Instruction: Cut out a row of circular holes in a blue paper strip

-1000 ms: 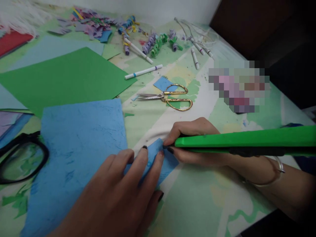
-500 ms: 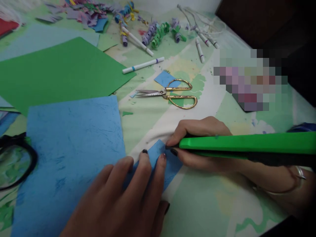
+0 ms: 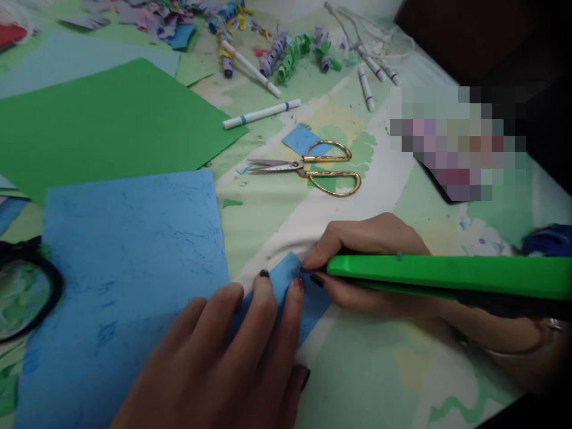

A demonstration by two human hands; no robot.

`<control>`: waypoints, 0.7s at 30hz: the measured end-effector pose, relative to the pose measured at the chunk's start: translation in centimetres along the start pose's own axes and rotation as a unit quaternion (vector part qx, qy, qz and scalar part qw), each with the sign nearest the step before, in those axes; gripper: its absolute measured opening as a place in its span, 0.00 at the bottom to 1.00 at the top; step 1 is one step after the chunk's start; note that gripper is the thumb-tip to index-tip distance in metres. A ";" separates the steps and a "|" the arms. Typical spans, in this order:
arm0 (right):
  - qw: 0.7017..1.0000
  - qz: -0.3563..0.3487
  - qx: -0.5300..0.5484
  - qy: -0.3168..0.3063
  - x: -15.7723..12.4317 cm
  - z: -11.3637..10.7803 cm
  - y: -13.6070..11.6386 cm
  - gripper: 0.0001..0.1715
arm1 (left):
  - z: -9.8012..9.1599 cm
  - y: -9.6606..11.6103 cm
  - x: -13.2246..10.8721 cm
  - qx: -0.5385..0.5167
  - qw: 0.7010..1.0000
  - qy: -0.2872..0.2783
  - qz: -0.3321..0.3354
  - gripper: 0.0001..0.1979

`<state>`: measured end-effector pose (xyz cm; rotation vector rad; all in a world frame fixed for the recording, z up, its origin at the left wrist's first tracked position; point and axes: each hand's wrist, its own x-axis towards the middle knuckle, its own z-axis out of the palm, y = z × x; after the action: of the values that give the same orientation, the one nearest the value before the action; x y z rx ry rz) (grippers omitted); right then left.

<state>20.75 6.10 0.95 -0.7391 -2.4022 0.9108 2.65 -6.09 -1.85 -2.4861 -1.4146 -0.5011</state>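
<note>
My left hand (image 3: 223,351) lies with its fingers spread on a small piece of blue paper (image 3: 286,265), pressing it to the table. Pen-like in the grip of my right hand (image 3: 370,235) is a long bright green tool (image 3: 447,274) with a narrow dark tip; its exact kind I cannot make out. The tip meets the blue piece just right of my left index fingertip. Beneath my left hand and to its left spreads a large blue sheet (image 3: 134,238).
Gold-handled scissors (image 3: 299,167) lie open beyond my hands. A green sheet (image 3: 116,125) covers the left. White markers (image 3: 261,113), curled paper strips (image 3: 292,56) and paper scraps (image 3: 161,18) are at the back. A black-rimmed roll or ring (image 3: 58,292) sits left.
The rear of the green tool has dipped slightly, and my right hand has shifted a little. My left hand stays on the blue piece. The view has shifted slightly.
</note>
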 end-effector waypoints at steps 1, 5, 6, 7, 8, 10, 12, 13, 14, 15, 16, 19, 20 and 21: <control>1.000 -0.006 -0.003 0.005 0.0 0.0 0.0 0.09 | 0.0 0.0 0.0 0.001 1.000 0.001 0.001 0.22; 1.000 -0.015 -0.016 0.008 -0.2 0.1 0.2 0.09 | 0.0 0.0 -0.1 0.001 1.000 0.006 0.000 0.21; 1.000 -0.015 -0.017 0.004 -0.3 0.1 0.2 0.09 | 0.0 0.0 -0.1 0.001 1.000 0.007 0.000 0.21; 1.000 -0.014 -0.019 0.000 -0.3 0.1 0.2 0.09 | 0.0 0.0 -0.1 0.002 1.000 0.005 -0.001 0.22; 1.000 -0.014 -0.020 -0.002 -0.4 0.1 0.2 0.09 | 0.0 0.1 -0.1 0.003 1.000 0.006 -0.002 0.22; 1.000 -0.016 -0.018 -0.002 -0.4 0.1 0.2 0.08 | 0.0 0.1 -0.1 0.003 1.000 0.007 -0.002 0.22; 1.000 -0.012 -0.014 0.002 -0.3 0.1 0.2 0.08 | -0.1 0.2 -0.1 0.003 1.000 0.007 -0.004 0.22; 1.000 -0.009 -0.011 0.004 -0.3 0.1 0.1 0.08 | -0.1 0.2 -0.1 0.004 1.000 0.006 -0.007 0.22; 1.000 -0.005 -0.009 0.008 -0.3 0.1 0.0 0.08 | -0.2 0.2 -0.2 0.006 1.000 0.007 -0.010 0.22; 1.000 -0.001 -0.008 0.011 -0.3 0.1 0.0 0.09 | -0.2 0.2 -0.2 0.009 1.000 0.008 -0.013 0.22; 1.000 0.003 -0.009 0.011 -0.2 0.1 -0.1 0.09 | -0.2 0.2 -0.2 0.011 1.000 0.010 -0.014 0.22; 1.000 0.009 -0.006 0.011 -0.2 0.1 -0.2 0.09 | -0.3 0.3 -0.2 0.018 1.000 0.006 -0.014 0.22; 1.000 0.010 -0.006 0.009 -0.2 0.1 -0.2 0.08 | -0.4 0.4 -0.2 0.018 1.000 -0.007 -0.017 0.22; 1.000 0.011 -0.005 0.007 -0.2 0.1 -0.2 0.09 | -0.6 0.5 -0.1 0.018 0.999 -0.022 -0.021 0.22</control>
<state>20.78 5.77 1.01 -0.7743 -2.3929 0.9014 2.88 -6.63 -1.39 -2.4587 -1.4806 -0.4262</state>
